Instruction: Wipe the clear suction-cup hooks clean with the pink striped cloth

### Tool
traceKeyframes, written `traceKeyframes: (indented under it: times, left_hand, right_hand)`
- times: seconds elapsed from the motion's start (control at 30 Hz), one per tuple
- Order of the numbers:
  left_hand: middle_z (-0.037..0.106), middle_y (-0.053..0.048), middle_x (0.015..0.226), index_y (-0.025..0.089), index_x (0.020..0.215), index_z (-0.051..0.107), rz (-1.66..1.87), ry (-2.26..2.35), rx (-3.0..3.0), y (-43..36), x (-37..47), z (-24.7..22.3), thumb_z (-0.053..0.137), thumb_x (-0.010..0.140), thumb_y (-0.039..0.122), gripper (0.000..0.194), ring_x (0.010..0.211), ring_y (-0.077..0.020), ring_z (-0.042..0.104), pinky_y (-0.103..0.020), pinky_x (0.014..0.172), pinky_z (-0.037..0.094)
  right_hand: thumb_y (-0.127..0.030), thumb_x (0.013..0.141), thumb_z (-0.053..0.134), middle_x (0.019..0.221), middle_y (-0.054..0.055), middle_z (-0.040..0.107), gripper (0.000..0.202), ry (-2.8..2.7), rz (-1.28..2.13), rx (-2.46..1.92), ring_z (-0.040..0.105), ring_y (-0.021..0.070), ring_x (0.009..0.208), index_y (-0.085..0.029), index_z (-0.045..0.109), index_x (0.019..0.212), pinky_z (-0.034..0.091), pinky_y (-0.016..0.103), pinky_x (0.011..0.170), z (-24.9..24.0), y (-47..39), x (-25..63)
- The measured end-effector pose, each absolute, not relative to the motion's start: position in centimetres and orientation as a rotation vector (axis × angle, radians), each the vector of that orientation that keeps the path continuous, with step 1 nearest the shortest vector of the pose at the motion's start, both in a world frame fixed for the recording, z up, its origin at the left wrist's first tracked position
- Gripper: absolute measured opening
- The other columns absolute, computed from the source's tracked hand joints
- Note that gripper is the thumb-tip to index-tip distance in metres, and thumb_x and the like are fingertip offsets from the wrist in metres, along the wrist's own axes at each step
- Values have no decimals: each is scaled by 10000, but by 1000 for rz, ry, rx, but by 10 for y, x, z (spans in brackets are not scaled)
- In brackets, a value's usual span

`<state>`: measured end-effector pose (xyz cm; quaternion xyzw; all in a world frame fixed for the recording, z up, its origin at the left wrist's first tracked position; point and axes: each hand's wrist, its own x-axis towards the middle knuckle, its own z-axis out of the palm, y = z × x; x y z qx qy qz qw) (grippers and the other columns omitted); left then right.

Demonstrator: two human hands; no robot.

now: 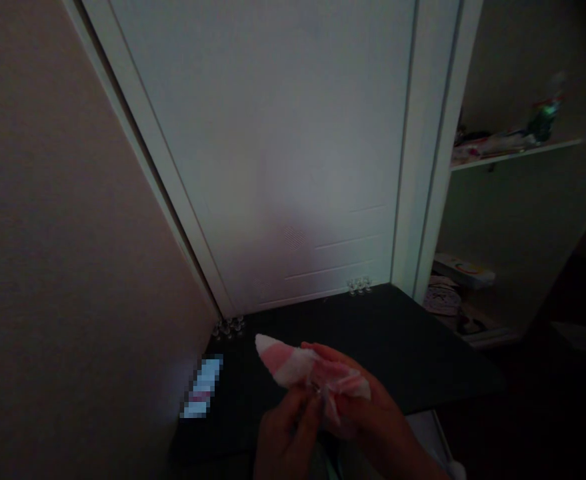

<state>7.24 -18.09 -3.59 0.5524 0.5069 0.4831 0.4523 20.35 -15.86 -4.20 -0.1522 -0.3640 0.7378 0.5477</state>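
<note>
Left grip [287, 427] and right grip [377, 415] pinching pink-and-white cloth [293, 364], dark tabletop [403, 340] beneath, pale panel [283, 133] behind

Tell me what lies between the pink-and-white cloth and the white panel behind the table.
The head view shows the dark tabletop there, with a left cluster and a right cluster of small clear pieces along its back edge.

Soft, fuzzy pink-and-white cloth [293, 363]; matt, dark tabletop [373, 340]; smooth white door panel [283, 133]; clear, glossy beads [359, 286].
</note>
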Motion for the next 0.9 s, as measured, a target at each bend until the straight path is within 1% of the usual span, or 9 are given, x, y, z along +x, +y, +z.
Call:
traceKeyframes:
  times: [0.1,0.2,0.33,0.43,0.53,0.6,0.67,0.77,0.9]
  left_hand:
    - [374,78,431,139,712,626,1025,1069,1190,-175,68,-43,637,646,657,523,394,-55,277,-194,410,214]
    - [340,96,321,160,617,555,898,945,1086,-167,64,-54,650,533,732,585,280,-43,242,-194,339,173]
    - [332,99,295,167,596,532,883,921,1072,-160,64,-66,636,535,743,589,247,-38,218,-194,316,172]
    - [424,82,384,142,758,609,997,948,1108,-163,66,-65,664,583,677,565,320,-45,303,-182,369,250]
    - [582,20,613,167,982,640,1208,1072,1226,-170,68,-56,712,651,482,462,531,-103,499,-214,537,399]
    - [634,-15,746,194,984,665,1320,1210,1414,-175,69,-49,689,689,330,325,664,-146,557,-247,635,433]
    - [657,-33,824,211,931,691,1404,1313,1602,-178,71,-45,667,697,253,240,689,-164,565,-266,656,445]
    - [690,-31,869,233,929,697,1533,1373,1666,-180,73,-45,683,698,242,232,669,-169,587,-276,664,471]
    - [729,-34,905,248,964,701,1653,1425,1659,-181,68,-52,683,727,259,238,745,-190,650,-273,704,506]
  right_hand:
    - [-330,646,794,1213,44,653,453,-888,1682,-449,647,192,990,-298,682,1084,487,267,822,-45,-159,204]
    - [-341,636,801,1135,49,692,436,-918,1648,-543,660,188,930,-292,690,1056,499,266,778,-46,-159,203]
    - [-370,591,820,1027,54,724,448,-903,1603,-572,666,175,822,-263,706,1011,500,245,689,-46,-158,199]
    - [-361,595,817,979,55,729,425,-876,1564,-602,659,175,774,-250,709,990,502,251,656,-45,-156,200]
    - [-348,624,800,938,41,722,383,-817,1464,-647,648,172,763,-246,700,979,500,249,651,-44,-153,203]
    - [-351,641,789,931,39,713,357,-784,1403,-661,642,177,772,-238,692,966,501,254,658,-44,-151,204]
    - [-365,668,767,925,40,705,343,-776,1389,-661,635,186,773,-235,676,972,503,269,661,-45,-150,205]
    - [-379,686,749,922,38,698,357,-781,1407,-663,628,190,770,-244,649,1001,503,280,662,-46,-150,205]
    - [-380,666,755,932,45,686,430,-845,1402,-701,628,183,755,-235,634,1052,498,269,656,-46,-152,206]
